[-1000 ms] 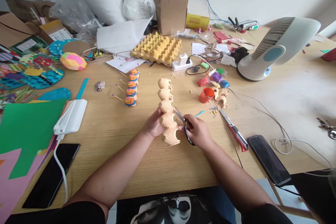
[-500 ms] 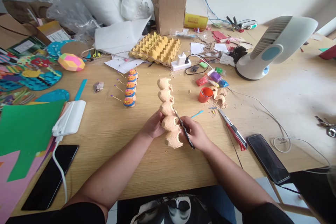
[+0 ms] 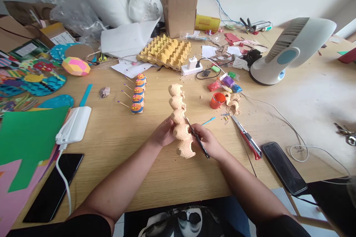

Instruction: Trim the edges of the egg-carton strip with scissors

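My left hand point(image 3: 164, 134) grips a tan strip of egg-carton cups point(image 3: 180, 118) from its left side, holding it lengthwise just above the wooden table point(image 3: 172, 177). My right hand point(image 3: 209, 143) holds black-handled scissors point(image 3: 196, 136), fingers through the handles. The closed blades touch the strip's right edge near its middle. A row of small painted carton cups with pins point(image 3: 138, 93) stands on the table to the left of the strip.
A red utility knife point(image 3: 247, 136) and a black phone point(image 3: 284, 167) lie right of my hands. An orange cup point(image 3: 218, 100) and carton scraps sit behind. A yellow egg tray point(image 3: 166, 50), cardboard box point(image 3: 179, 13), white fan point(image 3: 292, 50), power bank point(image 3: 73, 124), another phone point(image 3: 52, 187) and coloured paper point(image 3: 27, 137) surround.
The scissor blades, open a second ago, have shut against the strip's edge. The strip has tilted and shifted slightly right in my left hand.
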The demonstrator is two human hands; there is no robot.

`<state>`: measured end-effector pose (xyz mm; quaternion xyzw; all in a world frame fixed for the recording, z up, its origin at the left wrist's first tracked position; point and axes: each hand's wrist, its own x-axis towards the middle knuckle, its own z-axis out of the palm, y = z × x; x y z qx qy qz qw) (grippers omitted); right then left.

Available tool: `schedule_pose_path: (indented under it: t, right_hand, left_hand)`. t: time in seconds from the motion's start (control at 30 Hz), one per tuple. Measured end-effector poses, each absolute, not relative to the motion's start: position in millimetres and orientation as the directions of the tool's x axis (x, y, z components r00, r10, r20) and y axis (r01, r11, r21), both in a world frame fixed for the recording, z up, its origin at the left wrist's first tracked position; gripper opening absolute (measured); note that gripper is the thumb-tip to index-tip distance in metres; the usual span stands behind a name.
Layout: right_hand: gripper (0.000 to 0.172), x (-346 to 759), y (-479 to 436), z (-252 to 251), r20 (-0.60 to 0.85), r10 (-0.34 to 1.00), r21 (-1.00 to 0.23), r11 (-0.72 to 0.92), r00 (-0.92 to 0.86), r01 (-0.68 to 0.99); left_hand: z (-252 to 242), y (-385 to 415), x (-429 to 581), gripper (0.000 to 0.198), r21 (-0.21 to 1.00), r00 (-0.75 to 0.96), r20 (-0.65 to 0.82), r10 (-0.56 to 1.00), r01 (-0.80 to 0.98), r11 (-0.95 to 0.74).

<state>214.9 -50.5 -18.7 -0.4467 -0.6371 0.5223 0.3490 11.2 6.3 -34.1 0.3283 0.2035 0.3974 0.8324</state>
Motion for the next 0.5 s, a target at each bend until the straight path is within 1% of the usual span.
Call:
schedule_pose_path:
  t: [0.07,0.17,0.27,0.33,0.43,0.5]
  right_hand:
    - [0.025,214,-50,-18,-0.026,0.934,-0.987,0.034,-0.357,0.159]
    - [0.020,213,-50,-19,-0.014,0.949,-0.989,0.034,-0.316,0.147]
    - [0.018,213,-50,-24,0.027,0.968,-0.971,0.085,-0.251,0.225]
    - [0.020,213,-51,-27,0.056,0.975,-0.946,0.121,-0.216,0.299]
    - [0.023,213,-52,-30,0.087,0.977,-0.920,0.153,-0.193,0.360]
    - [0.024,213,-52,-30,0.099,0.977,-0.913,0.165,-0.190,0.374]
  left_hand:
    - [-37,6,11,0.057,0.715,0.611,-0.055,0.790,-0.528,0.458]
    - [-44,6,10,0.049,0.691,0.577,-0.109,0.809,-0.541,0.479]
    - [-48,6,10,0.036,0.679,0.573,-0.170,0.801,-0.521,0.517]
    - [-49,5,9,0.033,0.679,0.590,-0.172,0.789,-0.509,0.529]
    - [-48,5,9,0.036,0.653,0.611,-0.137,0.780,-0.536,0.535]
    - [-49,6,8,0.048,0.620,0.612,-0.114,0.782,-0.572,0.538]
